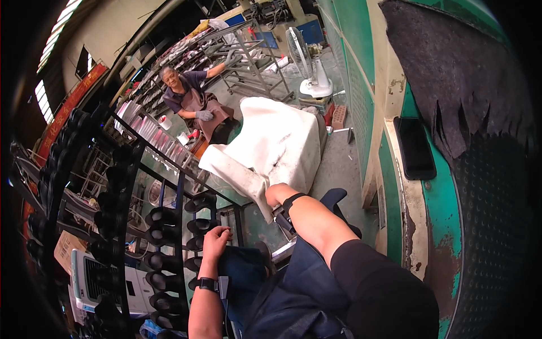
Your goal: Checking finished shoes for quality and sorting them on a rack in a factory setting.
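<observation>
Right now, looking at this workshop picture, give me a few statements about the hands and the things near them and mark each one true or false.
1. The left hand rests at a rack of black tube-shaped parts. True.
2. The right hand is plainly visible and open. False: the right forearm reaches toward a white cloth-covered bundle and the hand is hidden.
3. A dark phone lies on the green ledge. True.
4. The white standing fan lies tipped over. False: it stands upright.

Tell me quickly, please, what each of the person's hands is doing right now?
Left hand: fingers curled loosely by the rack of black rubber parts; no clear grip.
Right hand: hidden behind the white cloth bundle; only the forearm shows, so it cannot be told.
</observation>
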Motion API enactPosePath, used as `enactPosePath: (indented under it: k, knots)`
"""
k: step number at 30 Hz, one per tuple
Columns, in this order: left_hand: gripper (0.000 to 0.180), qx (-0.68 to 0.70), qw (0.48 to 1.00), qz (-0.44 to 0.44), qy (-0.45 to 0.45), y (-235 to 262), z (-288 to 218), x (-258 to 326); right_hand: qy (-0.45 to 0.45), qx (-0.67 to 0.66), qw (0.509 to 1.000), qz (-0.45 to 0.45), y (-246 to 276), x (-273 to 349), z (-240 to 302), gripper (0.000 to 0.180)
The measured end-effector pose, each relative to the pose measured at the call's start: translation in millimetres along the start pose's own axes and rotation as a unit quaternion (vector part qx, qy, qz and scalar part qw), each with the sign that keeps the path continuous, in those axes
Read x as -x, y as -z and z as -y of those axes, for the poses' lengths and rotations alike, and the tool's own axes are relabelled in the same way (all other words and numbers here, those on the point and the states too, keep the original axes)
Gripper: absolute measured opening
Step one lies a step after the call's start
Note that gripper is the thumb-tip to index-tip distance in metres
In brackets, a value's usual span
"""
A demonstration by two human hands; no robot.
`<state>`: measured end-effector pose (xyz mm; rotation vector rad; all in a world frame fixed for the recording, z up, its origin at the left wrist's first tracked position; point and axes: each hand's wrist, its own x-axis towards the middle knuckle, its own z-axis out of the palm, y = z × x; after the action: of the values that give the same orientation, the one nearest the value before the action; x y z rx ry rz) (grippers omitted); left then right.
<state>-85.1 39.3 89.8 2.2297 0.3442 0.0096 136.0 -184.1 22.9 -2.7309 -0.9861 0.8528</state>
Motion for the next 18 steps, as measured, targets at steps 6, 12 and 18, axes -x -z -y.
enactPosePath:
  k: [6, 12, 18]
  knots:
    - [0.028, 0.007, 1.000, 0.005, 0.009, 0, -7, 3, 0.008, -0.035, 0.996, -0.087, 9, 8, 9, 0.034]
    - [0.028, 0.022, 1.000, -0.005, 0.009, 5, -8, 6, 0.025, -0.074, 0.992, -0.098, 36, 24, 14, 0.032]
    - [0.027, 0.023, 1.000, 0.002, 0.013, 2, -8, 5, -0.049, -0.187, 0.978, 0.079, 31, 24, -20, 0.033]
